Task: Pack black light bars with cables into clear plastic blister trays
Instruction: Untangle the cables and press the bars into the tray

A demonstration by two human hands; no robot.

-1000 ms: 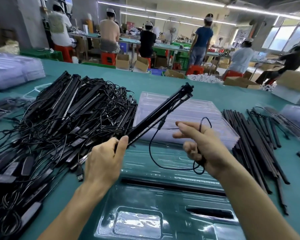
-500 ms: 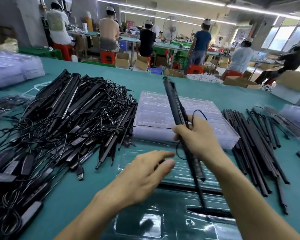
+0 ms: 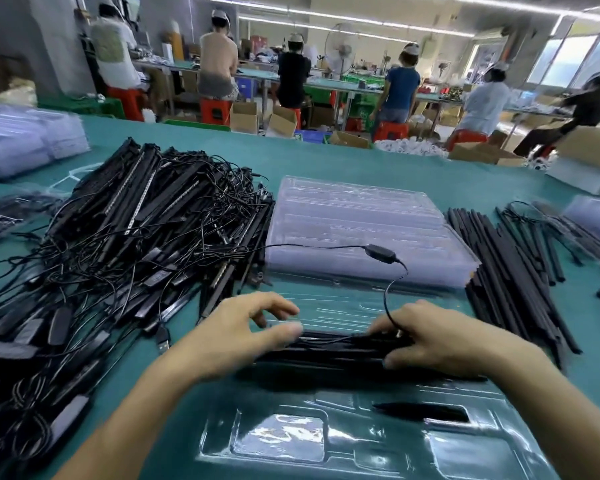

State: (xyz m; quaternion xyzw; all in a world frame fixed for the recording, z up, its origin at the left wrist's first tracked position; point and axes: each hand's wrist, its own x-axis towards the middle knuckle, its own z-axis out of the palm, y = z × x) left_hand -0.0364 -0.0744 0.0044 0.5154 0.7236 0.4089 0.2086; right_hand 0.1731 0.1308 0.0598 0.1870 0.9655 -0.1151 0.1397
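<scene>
1. The light bar (image 3: 336, 351), upright in the right hand (image 3: 444, 337) half a second ago, now lies crosswise on the far part of the open blister tray (image 3: 326, 441).
2. The right hand clamps the bar's right end, fingers over and thumb under.
3. The left hand (image 3: 236, 337) has its thumb on the left end, with its fingers bent above. Blur hides whether it grips.
4. The cable (image 3: 385, 299) loops up to an inline controller (image 3: 380, 253) over the stack of empty trays (image 3: 361, 216).
5. A tangled pile of cabled bars (image 3: 136, 237) lies left and bare black strips (image 3: 510, 271) lie right.
</scene>
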